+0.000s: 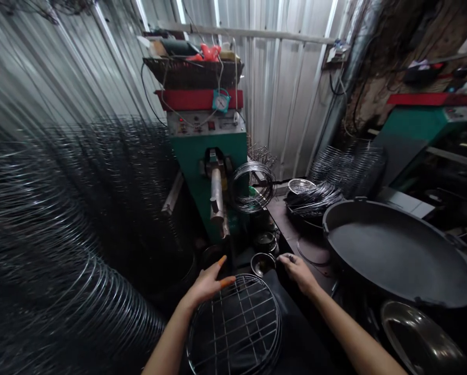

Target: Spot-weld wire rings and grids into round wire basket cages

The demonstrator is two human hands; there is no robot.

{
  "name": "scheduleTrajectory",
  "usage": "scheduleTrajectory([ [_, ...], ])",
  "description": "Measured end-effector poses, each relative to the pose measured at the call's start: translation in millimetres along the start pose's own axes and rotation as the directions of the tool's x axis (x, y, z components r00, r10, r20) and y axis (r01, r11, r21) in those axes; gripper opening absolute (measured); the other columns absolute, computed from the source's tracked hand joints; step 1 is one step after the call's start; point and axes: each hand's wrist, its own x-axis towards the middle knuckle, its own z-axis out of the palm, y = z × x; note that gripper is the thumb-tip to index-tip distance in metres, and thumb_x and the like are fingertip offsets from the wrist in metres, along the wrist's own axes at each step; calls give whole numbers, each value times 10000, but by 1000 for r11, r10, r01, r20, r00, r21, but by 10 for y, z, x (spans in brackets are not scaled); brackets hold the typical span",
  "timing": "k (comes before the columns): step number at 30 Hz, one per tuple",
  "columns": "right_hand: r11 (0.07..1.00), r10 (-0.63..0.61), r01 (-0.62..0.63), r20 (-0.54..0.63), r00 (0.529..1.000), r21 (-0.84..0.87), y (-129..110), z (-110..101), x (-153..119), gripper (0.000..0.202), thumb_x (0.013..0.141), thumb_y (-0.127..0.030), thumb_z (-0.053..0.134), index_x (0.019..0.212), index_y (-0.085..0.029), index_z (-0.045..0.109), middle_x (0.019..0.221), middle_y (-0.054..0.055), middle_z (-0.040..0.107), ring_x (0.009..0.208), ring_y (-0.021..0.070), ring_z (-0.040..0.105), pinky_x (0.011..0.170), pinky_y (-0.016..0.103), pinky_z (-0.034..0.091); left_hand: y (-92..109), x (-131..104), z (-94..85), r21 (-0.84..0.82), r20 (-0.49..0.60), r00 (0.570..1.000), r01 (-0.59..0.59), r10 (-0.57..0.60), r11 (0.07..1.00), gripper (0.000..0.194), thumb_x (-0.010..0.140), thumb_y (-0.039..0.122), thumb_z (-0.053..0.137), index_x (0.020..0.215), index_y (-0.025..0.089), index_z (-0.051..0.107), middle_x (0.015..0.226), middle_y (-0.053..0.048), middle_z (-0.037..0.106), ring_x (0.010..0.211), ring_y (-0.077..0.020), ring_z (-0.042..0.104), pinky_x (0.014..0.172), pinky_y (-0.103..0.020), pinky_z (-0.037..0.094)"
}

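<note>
Round wire grill racks (pixel 233 323) rest in a small stack on dark cloth at my lap. My left hand (pixel 207 285) is at the upper left rim of the stack, thumb and forefinger spread apart, both in orange finger covers. My right hand (pixel 298 272) is to the right of the stack, its fingers curled together; what they hold, if anything, is too dark to make out. Just left of those fingers stands a small metal bowl (pixel 261 266). Ahead is a green machine (pixel 192 179) with a metal cylinder arm (pixel 217 195) pointing toward me.
Tall stacks of wire rings (pixel 112 291) fill the left side. A coil of wire rings (pixel 253 187) hangs beside the machine. At right are a large dark pan (pixel 397 250), a shiny metal basin (pixel 421 338) and a wire bundle (pixel 315 200). Another green machine (pixel 409 138) stands farther back.
</note>
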Motion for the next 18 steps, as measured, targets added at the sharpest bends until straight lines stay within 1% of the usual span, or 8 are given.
scheduleTrajectory([
  [2, 956, -228, 226, 13, 974, -188, -300, 10, 140, 394, 749, -553, 570, 747, -163, 627, 621, 3, 572, 571, 129, 512, 547, 236, 398, -67, -125, 135, 167, -45, 994, 105, -98, 980, 844, 783, 629, 446, 1437, 135, 245, 1476, -175, 291, 1375, -328, 228, 1092, -596, 67],
  [4, 822, -424, 404, 41, 905, -401, -625, 38, 311, 364, 811, -509, 516, 808, -174, 660, 749, 38, 649, 725, 183, 590, 677, 270, 444, -127, -204, 280, 248, -57, 989, 149, -139, 957, 782, 833, 609, 360, 1442, 136, 231, 1480, -178, 282, 1380, -319, 218, 1082, -608, 74],
  [5, 730, -489, 447, 62, 870, -517, -797, 66, 405, 341, 829, -482, 511, 870, -182, 669, 811, 49, 669, 783, 202, 607, 718, 282, 449, -150, -225, 339, 272, -67, 988, 151, -138, 950, 755, 849, 595, 333, 1442, 140, 231, 1482, -172, 282, 1382, -305, 219, 1089, -586, 98],
  [7, 498, -552, 431, 108, 826, -753, -1161, 165, 608, 317, 841, -430, 539, 1033, -203, 648, 968, 71, 677, 874, 232, 620, 759, 297, 452, -184, -235, 416, 314, -89, 990, 135, -113, 940, 727, 860, 575, 324, 1439, 142, 248, 1477, -160, 301, 1374, -282, 246, 1099, -516, 166],
  [10, 102, -549, 268, 170, 818, -958, -1714, 417, 967, 480, 842, -423, 570, 1275, -229, 501, 1198, 114, 589, 963, 274, 613, 762, 322, 462, -222, -198, 439, 336, -84, 993, 105, -82, 936, 705, 862, 545, 346, 1430, 134, 279, 1445, -148, 364, 1321, -257, 352, 1055, -408, 299],
  [12, -85, -529, 205, 219, 820, -975, -2033, 616, 1253, 558, 858, -423, 547, 1352, -209, 400, 1240, 150, 547, 959, 292, 618, 746, 338, 470, -252, -165, 434, 327, -80, 993, 103, -81, 939, 685, 863, 521, 358, 1428, 140, 289, 1435, -138, 383, 1303, -242, 380, 1025, -370, 339],
  [15, -267, -474, 207, 316, 822, -941, -2353, 866, 1725, 536, 855, -333, 558, 1330, -153, 388, 1240, 191, 524, 991, 304, 613, 771, 355, 473, -309, -119, 440, 298, -76, 990, 134, -116, 945, 675, 862, 510, 366, 1436, 167, 274, 1448, -127, 367, 1324, -246, 351, 1040, -377, 322],
  [18, -374, -385, 207, 355, 852, -904, -2475, 1001, 2164, 512, 807, -229, 608, 1270, -108, 427, 1225, 226, 522, 1036, 313, 598, 815, 360, 468, -388, -61, 457, 270, -54, 986, 168, -159, 948, 697, 850, 540, 361, 1439, 179, 270, 1460, -129, 348, 1338, -266, 326, 1056, -404, 301],
])
